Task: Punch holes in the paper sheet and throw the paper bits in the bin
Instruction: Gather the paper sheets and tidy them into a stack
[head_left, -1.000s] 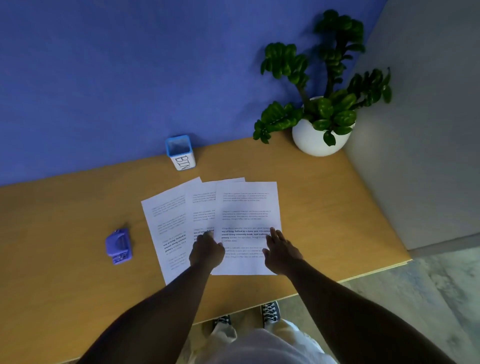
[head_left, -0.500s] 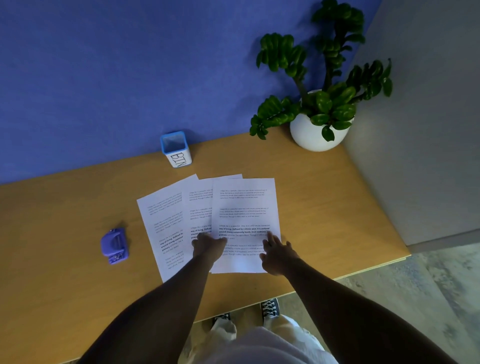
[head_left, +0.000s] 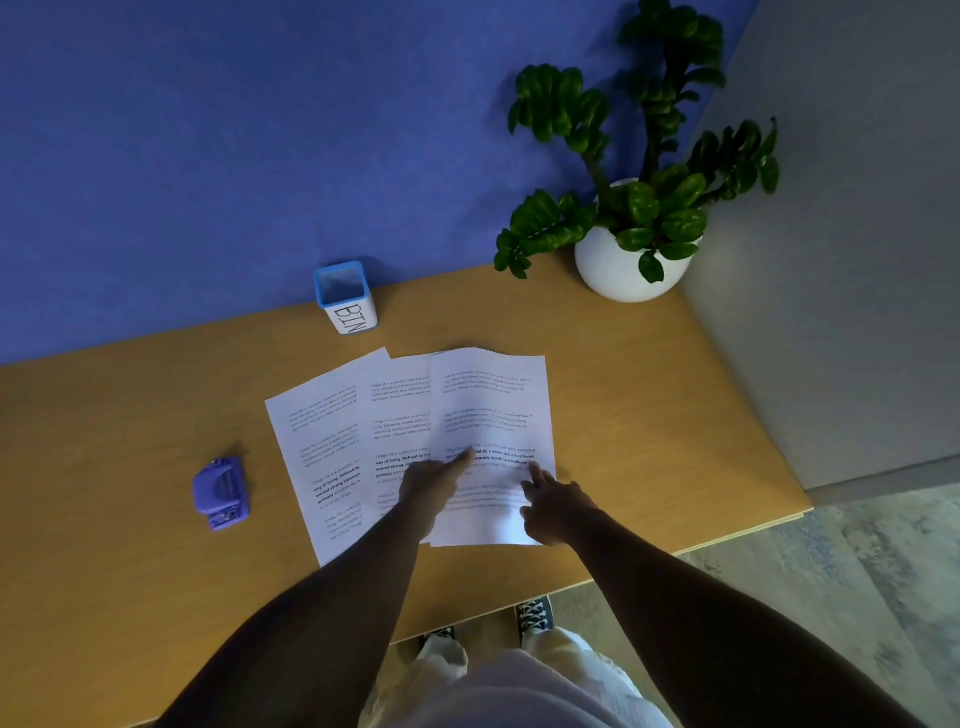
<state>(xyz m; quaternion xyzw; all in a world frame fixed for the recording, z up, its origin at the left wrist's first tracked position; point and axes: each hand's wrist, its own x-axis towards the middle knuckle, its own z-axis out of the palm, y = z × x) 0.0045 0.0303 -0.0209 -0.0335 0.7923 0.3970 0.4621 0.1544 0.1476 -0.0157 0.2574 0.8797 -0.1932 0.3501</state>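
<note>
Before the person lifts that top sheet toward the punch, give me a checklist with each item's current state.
1. Top sheet separated from the two sheets under it: ok; its far edge bows up off the pile.
2. Left hand on the sheet: ok; its fingers reach onto the left edge. Whether they pinch it: cannot tell.
3. Right hand on the sheet: ok; it rests on the lower right part.
4. Punch within reach: ok; it lies untouched on the desk, left of the papers.
5. Bin upright and open: ok; it stands at the wall behind the papers.
6. Holes already punched: cannot tell.
</note>
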